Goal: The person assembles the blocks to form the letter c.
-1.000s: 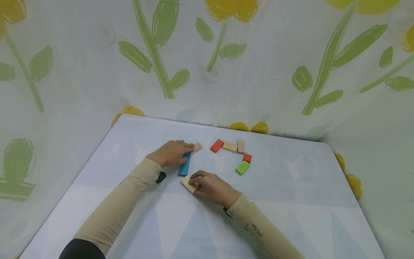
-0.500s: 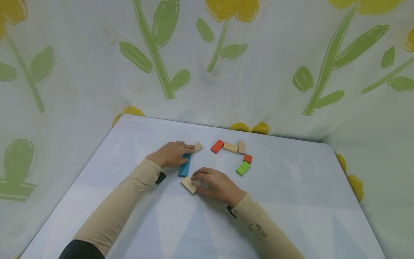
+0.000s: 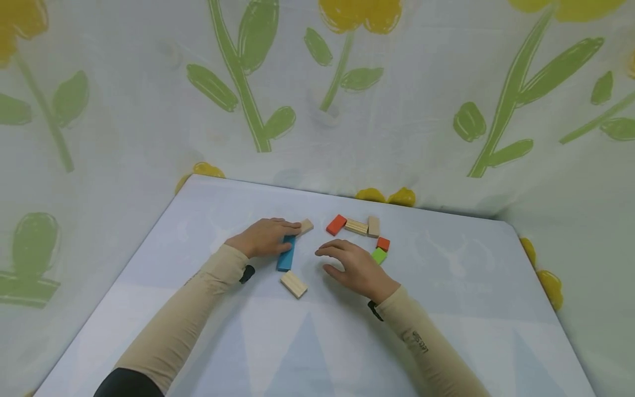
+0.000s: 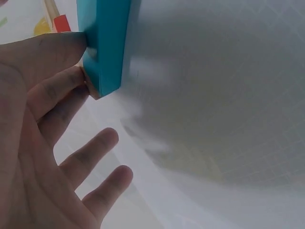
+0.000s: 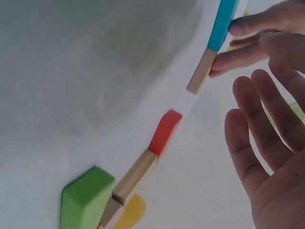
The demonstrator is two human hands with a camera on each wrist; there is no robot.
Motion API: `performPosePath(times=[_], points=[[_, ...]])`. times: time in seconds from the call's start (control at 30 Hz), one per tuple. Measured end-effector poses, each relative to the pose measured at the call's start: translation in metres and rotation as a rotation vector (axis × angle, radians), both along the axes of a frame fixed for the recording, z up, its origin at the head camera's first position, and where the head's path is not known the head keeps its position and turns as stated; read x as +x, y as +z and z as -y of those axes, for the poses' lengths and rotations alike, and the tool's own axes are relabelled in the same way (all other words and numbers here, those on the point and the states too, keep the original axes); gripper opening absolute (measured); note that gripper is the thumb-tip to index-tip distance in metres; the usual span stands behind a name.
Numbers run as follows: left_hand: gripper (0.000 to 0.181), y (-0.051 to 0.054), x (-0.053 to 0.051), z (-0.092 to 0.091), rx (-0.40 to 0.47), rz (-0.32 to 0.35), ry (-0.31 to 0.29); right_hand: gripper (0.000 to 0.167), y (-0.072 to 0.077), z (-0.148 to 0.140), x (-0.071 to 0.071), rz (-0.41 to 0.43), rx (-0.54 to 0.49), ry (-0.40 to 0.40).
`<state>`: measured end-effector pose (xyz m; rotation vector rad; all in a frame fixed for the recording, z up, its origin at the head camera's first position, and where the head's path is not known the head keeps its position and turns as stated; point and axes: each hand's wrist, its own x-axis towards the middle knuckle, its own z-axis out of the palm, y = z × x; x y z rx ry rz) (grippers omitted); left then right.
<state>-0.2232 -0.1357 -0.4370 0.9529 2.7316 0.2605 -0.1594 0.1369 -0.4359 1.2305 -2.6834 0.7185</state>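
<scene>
Head view: the left hand (image 3: 263,237) is touching the blue block (image 3: 285,262) with its thumb and the pale block (image 3: 306,226) at its far end with its fingers, the grip resting loose. The right hand (image 3: 354,267) is hovering over the tabletop (image 3: 337,342) with a wide grip, partly hiding the green block (image 3: 379,255). A grooved block (image 3: 294,284) is lying just beside the blue block's near end; a red block (image 3: 336,225), striped block (image 3: 356,226), tan block (image 3: 373,226) and red cube (image 3: 383,243) are forming a bent row.
</scene>
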Motion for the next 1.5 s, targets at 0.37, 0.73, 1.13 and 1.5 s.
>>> performPosePath(times=[0.37, 0.73, 1.13, 1.5], points=[[0.053, 0.001, 0.001, -0.001, 0.005, 0.02, 0.003, 0.041, 0.011, -0.019, -0.022, -0.06, 0.01, -0.058], [0.052, 0.005, 0.001, 0.0, 0.018, 0.009, -0.016, 0.045, 0.017, -0.023, -0.048, -0.116, 0.035, -0.109], [0.052, 0.003, 0.0, 0.0, 0.011, 0.012, -0.012, 0.055, 0.007, -0.018, -0.078, -0.016, 0.145, -0.192], [0.052, 0.004, 0.0, -0.001, 0.016, 0.015, -0.012, 0.056, 0.001, -0.008, -0.096, 0.116, 0.207, -0.213]])
